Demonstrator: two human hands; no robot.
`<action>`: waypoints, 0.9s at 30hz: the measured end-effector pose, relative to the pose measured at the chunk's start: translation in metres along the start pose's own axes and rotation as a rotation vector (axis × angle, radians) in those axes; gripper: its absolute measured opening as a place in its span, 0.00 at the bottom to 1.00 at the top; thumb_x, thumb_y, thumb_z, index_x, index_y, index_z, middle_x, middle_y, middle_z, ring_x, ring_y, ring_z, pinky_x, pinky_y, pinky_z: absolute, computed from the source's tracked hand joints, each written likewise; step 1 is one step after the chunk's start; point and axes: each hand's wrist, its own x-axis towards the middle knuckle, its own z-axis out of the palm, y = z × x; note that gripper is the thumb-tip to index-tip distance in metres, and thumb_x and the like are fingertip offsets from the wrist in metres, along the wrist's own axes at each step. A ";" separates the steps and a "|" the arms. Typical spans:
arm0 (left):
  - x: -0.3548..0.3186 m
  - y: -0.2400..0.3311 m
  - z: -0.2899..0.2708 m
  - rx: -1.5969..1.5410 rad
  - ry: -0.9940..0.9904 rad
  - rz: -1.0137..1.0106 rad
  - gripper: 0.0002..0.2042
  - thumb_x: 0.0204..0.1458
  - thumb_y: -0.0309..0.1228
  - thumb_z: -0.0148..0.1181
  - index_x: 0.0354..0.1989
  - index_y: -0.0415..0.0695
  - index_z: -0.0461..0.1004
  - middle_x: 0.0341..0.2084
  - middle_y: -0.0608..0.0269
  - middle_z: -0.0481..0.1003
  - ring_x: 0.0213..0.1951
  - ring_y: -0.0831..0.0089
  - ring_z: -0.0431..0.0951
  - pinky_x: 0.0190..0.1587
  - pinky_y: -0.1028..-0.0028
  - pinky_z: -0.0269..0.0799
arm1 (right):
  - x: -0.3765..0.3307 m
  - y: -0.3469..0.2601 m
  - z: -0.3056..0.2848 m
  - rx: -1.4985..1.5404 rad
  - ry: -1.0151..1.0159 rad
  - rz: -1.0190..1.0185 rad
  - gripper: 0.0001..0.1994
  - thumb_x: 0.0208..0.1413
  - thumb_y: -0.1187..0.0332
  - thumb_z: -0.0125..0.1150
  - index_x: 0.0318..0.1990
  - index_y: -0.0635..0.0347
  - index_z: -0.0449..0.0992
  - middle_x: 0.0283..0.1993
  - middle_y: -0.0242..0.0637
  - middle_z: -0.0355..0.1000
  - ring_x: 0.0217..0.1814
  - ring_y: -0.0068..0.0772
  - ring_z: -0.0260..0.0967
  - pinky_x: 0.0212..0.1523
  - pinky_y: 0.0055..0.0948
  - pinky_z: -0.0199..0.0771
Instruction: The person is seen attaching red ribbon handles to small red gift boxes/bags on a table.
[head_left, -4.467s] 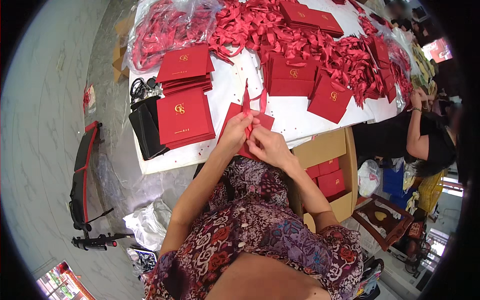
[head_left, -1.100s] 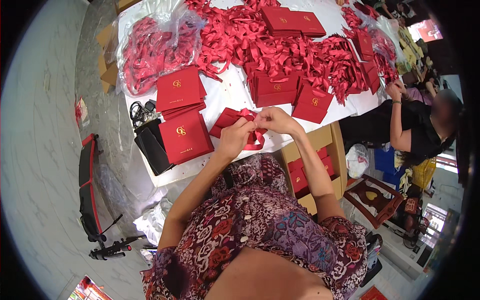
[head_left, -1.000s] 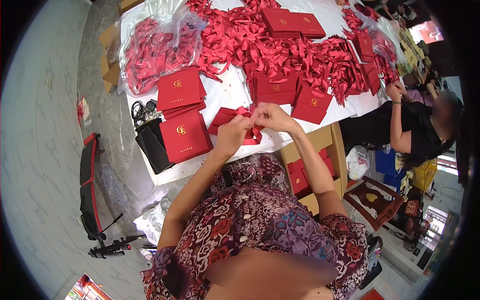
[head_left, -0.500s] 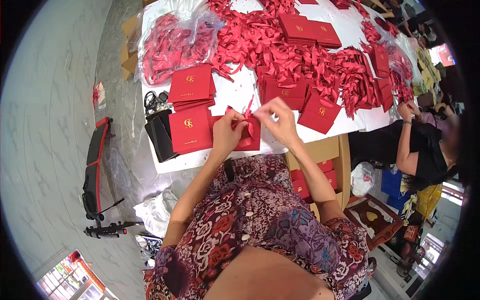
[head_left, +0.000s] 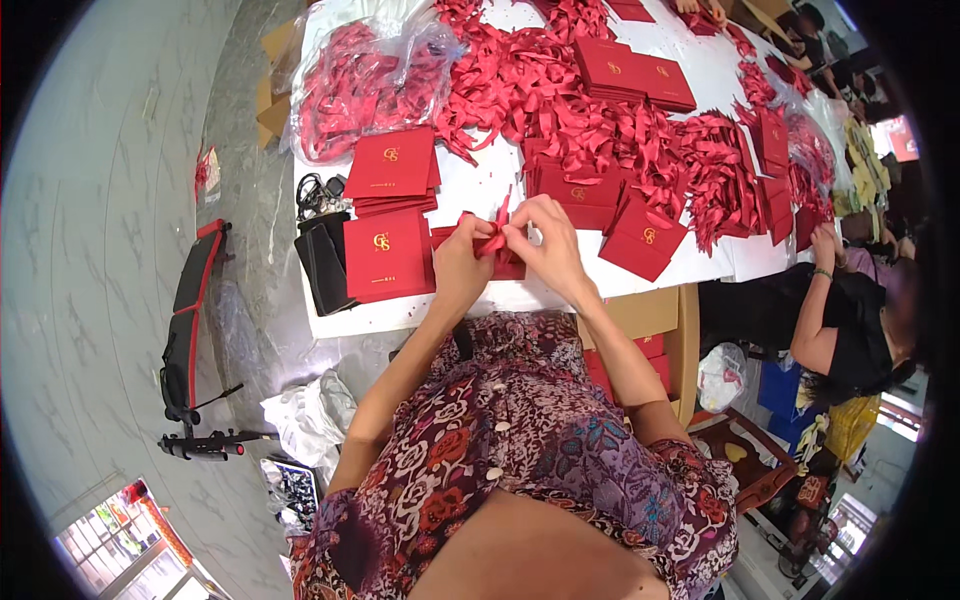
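A red ribbon (head_left: 497,240) stands up from a red card sleeve (head_left: 512,270) lying at the table's near edge. My left hand (head_left: 463,262) pinches the ribbon from the left side. From the right, my right hand (head_left: 545,245) has its thumb and fingers closed on the same ribbon, close to the left fingertips. Both hands cover much of the sleeve and the ribbon's middle. Just left of them lies a stack of red card sleeves (head_left: 388,265) with gold print, and a second red stack (head_left: 392,170) sits behind it.
Loose red ribbons (head_left: 530,80) heap across the table's far part, beside a clear plastic bag of ribbons (head_left: 370,90). Black pouches (head_left: 322,265) lie at the left edge. A cardboard box (head_left: 650,315) stands below the table's right front. A co-worker (head_left: 850,310) works at the right.
My right hand has come down and left from above the ribbon and now pinches it beside my left hand. The view has shifted slightly.
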 end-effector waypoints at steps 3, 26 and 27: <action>0.001 0.003 -0.004 0.062 -0.034 -0.046 0.11 0.47 0.24 0.66 0.38 0.44 0.72 0.30 0.59 0.80 0.29 0.65 0.81 0.32 0.70 0.74 | 0.006 0.003 -0.010 -0.241 -0.327 0.030 0.07 0.54 0.68 0.65 0.35 0.61 0.74 0.35 0.40 0.68 0.39 0.45 0.66 0.45 0.38 0.65; 0.021 0.002 -0.052 0.410 -0.364 0.060 0.11 0.49 0.29 0.63 0.41 0.51 0.82 0.30 0.60 0.80 0.34 0.61 0.77 0.40 0.62 0.74 | 0.013 0.046 -0.019 0.048 -0.414 0.045 0.07 0.56 0.68 0.63 0.36 0.62 0.76 0.34 0.41 0.70 0.41 0.43 0.69 0.43 0.37 0.69; 0.020 -0.003 -0.049 0.391 -0.351 0.048 0.10 0.49 0.30 0.64 0.41 0.50 0.82 0.29 0.60 0.80 0.34 0.60 0.77 0.41 0.62 0.74 | 0.014 0.043 -0.022 -0.048 -0.299 -0.036 0.06 0.56 0.68 0.63 0.36 0.62 0.77 0.32 0.39 0.71 0.40 0.42 0.69 0.43 0.36 0.70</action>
